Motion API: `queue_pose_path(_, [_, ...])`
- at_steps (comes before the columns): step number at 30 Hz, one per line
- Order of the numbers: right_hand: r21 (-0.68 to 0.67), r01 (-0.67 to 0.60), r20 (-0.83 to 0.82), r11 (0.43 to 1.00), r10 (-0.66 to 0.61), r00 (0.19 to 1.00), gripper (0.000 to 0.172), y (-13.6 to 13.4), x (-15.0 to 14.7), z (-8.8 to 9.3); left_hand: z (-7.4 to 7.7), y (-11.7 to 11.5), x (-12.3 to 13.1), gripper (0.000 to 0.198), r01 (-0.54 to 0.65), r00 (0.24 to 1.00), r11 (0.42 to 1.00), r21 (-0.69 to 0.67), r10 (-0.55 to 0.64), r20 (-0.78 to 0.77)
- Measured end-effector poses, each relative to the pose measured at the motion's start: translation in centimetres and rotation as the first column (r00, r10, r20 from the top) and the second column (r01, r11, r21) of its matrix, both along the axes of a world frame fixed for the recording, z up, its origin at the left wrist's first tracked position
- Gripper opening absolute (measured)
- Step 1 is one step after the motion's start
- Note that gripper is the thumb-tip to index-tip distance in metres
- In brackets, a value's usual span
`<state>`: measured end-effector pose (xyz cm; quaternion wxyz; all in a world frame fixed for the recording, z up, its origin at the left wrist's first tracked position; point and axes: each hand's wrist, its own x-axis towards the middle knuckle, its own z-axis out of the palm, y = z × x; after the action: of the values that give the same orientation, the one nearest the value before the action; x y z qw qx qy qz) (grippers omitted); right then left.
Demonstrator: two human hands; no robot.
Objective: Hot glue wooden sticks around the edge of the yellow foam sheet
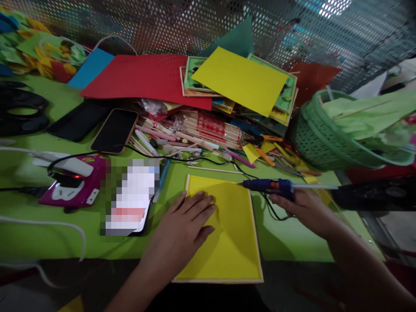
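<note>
A yellow sheet (227, 242) with thin wooden sticks along its left, right and near edges lies at the front of the green table. My left hand (186, 221) rests flat on its left part, fingers stretched out. My right hand (302, 206) is closed around a blue hot glue gun (271, 186). The gun's nozzle points left, at the sheet's far edge near the far right corner. A glue stick (315, 186) sticks out of the back of the gun. Just beyond the sheet lies a loose wooden stick (214, 169).
A lit phone (131, 195), a dark phone (114, 130) and a purple power strip (78, 186) lie to the left. Pens and skewers (201, 125) are heaped behind, under red card (143, 80) and yellow card (240, 80). A green basket (321, 138) stands at right. The gun's black cord (182, 159) crosses the table.
</note>
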<state>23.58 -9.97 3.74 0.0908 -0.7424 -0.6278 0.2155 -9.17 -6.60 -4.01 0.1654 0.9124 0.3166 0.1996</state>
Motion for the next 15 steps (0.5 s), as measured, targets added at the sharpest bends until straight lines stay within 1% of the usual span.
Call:
queue_pose_path(4, [-0.016,-0.012,-0.038,1.000,0.011,0.999,0.048,0.4,-0.7,0.2,0.1,0.1,-0.1,0.039,0.019,1.000,1.000,-0.010,-0.019,-0.024])
queue_pose_path(8, [-0.029,-0.015,-0.031,0.999,0.014,0.999,0.045,0.7,-1.3,0.3,0.1,0.1,-0.1,0.039,0.020,0.999,1.000,-0.007,-0.020,-0.033])
queue_pose_path(15, [-0.001,0.011,0.011,1.000,-0.011,1.000,0.049,0.1,-0.2,-0.1,0.1,0.1,-0.1,0.040,0.021,0.999,1.000,-0.022,-0.022,-0.041])
